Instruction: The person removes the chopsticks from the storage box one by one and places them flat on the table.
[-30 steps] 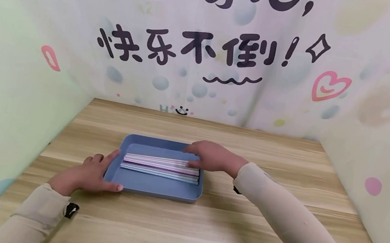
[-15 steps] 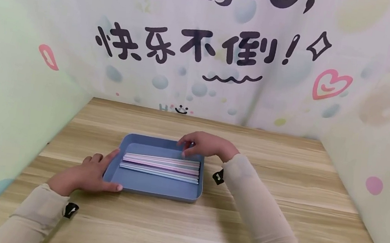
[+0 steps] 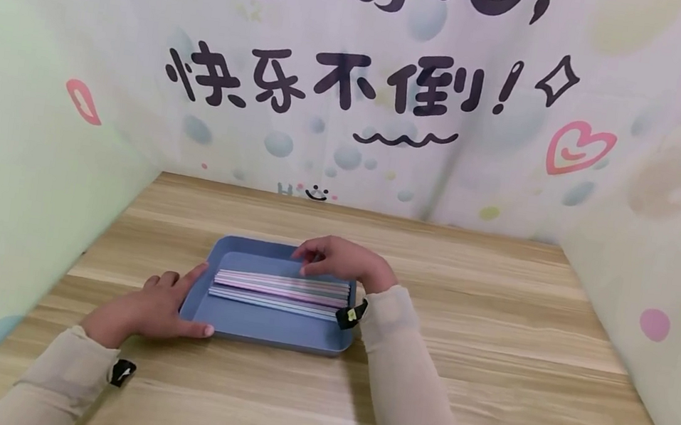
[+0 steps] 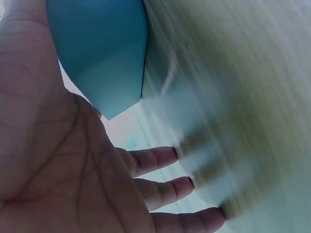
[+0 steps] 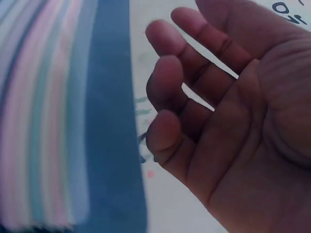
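A shallow blue tray [image 3: 274, 326] lies on the wooden table. In it rests a row of thin pastel sticks [image 3: 279, 285], pink, white and blue, which look like drinking straws; in the right wrist view these straws [image 5: 48, 116] are blurred. My left hand [image 3: 150, 304] rests against the tray's left end, thumb at the front corner and fingers spread. In the left wrist view the tray's wall [image 4: 102, 63] passes beside the palm. Over the tray's back right rim hovers my right hand [image 3: 341, 259], apart from the straws, its fingers [image 5: 165, 80] loosely bent around nothing.
The table [image 3: 487, 375] runs back to a printed cloth wall [image 3: 335, 154] with dark lettering. Pale side walls [image 3: 19, 149] stand left and right. A black wrist strap end [image 3: 351, 314] hangs over the straws' right ends in the head view.
My right hand has lifted off the straws' right end and moved left and slightly back over the tray's rear rim. The left hand, tray and straws stay put.
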Demonstrator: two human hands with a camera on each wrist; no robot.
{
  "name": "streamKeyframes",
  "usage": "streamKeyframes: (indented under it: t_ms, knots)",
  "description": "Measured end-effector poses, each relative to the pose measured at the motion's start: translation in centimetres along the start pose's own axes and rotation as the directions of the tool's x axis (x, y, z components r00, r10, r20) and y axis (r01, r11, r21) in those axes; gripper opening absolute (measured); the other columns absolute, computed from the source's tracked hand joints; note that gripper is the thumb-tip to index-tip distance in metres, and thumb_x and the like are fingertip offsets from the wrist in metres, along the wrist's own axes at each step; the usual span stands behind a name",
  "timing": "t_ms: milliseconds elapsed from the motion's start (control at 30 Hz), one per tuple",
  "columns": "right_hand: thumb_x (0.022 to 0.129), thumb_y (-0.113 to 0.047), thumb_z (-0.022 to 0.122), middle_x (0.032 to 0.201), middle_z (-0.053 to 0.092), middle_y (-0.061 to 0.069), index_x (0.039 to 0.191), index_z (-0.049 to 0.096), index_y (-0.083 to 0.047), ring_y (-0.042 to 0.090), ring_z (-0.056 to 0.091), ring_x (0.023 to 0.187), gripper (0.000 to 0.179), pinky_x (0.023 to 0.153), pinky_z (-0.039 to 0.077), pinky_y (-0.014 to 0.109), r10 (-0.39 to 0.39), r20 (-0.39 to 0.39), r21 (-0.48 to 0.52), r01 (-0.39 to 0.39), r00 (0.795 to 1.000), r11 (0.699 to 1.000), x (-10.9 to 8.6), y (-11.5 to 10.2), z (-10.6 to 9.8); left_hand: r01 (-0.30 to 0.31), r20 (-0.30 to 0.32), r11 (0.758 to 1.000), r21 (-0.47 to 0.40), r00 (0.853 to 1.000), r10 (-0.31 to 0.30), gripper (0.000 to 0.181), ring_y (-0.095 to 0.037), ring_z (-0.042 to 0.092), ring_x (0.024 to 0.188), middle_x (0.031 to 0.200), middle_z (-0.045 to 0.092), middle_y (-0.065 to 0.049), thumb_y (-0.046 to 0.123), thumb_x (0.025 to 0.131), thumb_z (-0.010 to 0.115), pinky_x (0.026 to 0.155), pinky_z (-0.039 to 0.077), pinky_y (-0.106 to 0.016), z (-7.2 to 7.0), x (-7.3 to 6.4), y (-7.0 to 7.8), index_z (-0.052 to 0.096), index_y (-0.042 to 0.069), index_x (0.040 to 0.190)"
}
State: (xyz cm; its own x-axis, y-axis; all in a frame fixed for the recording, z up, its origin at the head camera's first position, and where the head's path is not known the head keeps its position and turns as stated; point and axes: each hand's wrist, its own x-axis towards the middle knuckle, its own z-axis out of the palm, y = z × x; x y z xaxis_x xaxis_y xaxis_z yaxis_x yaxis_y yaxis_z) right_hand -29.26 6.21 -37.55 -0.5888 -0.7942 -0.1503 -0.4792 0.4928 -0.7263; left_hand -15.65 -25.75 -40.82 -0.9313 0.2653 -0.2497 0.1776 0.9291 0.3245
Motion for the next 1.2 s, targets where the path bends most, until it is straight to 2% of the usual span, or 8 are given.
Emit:
streamKeyframes:
  t_ms: [233, 500, 800, 1033, 1200]
  knots:
    - [0.097, -0.012, 0.065, 0.101, 0.065, 0.000, 0.123, 0.066, -0.002, 0.017, 0.056, 0.090, 0.027, 0.079, 0.046, 0.028, -0.010, -0.117, 0.061, 0.018, 0.993, 0.998, 1.1, 1.3, 2.5, -0.005, -0.016, 1.000, 0.018, 1.000, 0.005, 0.120, -0.061, 0.037, 0.116, 0.132, 0.034, -0.044, 0.072, 0.076, 0.069, 0.087, 0.040, -0.069, 0.2, 0.0, 0.1, 0.013, 0.002, 0.156]
    - [0.096, -0.017, 0.068, 0.096, 0.064, -0.003, 0.120, 0.068, -0.008, 0.013, 0.056, 0.086, 0.025, 0.078, 0.046, 0.028, 0.044, -0.270, 0.061, -0.029, 0.962, 0.998, 1.7, 2.6, 4.5, 0.003, -0.001, 1.000, 0.003, 1.000, -0.003, 0.120, -0.061, 0.035, 0.117, 0.133, 0.033, -0.044, 0.071, 0.077, 0.069, 0.087, 0.040, -0.068, 0.3, -0.2, 0.0, 0.012, 0.003, 0.156]
    - [0.097, -0.016, 0.067, 0.094, 0.064, -0.005, 0.117, 0.070, -0.012, 0.011, 0.057, 0.086, 0.020, 0.077, 0.047, 0.028, 0.040, -0.289, 0.017, -0.037, 0.957, 0.999, 1.9, 3.5, 5.2, -0.005, -0.019, 1.000, 0.018, 1.000, 0.006, 0.120, -0.060, 0.037, 0.116, 0.132, 0.034, -0.044, 0.071, 0.076, 0.070, 0.088, 0.040, -0.067, 0.2, -0.1, -0.1, 0.012, 0.003, 0.156]
    - [0.096, -0.016, 0.068, 0.094, 0.064, -0.007, 0.115, 0.071, -0.014, 0.011, 0.057, 0.085, 0.019, 0.078, 0.047, 0.027, 0.068, -0.245, -0.024, -0.076, 0.967, 0.997, 1.7, 3.6, 5.3, 0.004, 0.000, 1.000, 0.002, 1.000, -0.004, 0.119, -0.061, 0.035, 0.117, 0.133, 0.033, -0.044, 0.070, 0.077, 0.070, 0.088, 0.040, -0.068, 0.2, -0.1, 0.2, 0.011, 0.004, 0.156]
    - [0.096, -0.014, 0.067, 0.102, 0.067, -0.005, 0.114, 0.072, -0.014, 0.010, 0.058, 0.091, 0.018, 0.084, 0.047, 0.028, 0.060, -0.245, -0.069, -0.079, 0.968, 0.994, 1.7, 3.4, 5.3, 0.006, 0.002, 1.000, 0.000, 1.000, -0.006, 0.119, -0.062, 0.035, 0.117, 0.133, 0.033, -0.045, 0.070, 0.078, 0.070, 0.088, 0.039, -0.069, 0.1, -0.1, 0.3, 0.011, 0.003, 0.156]
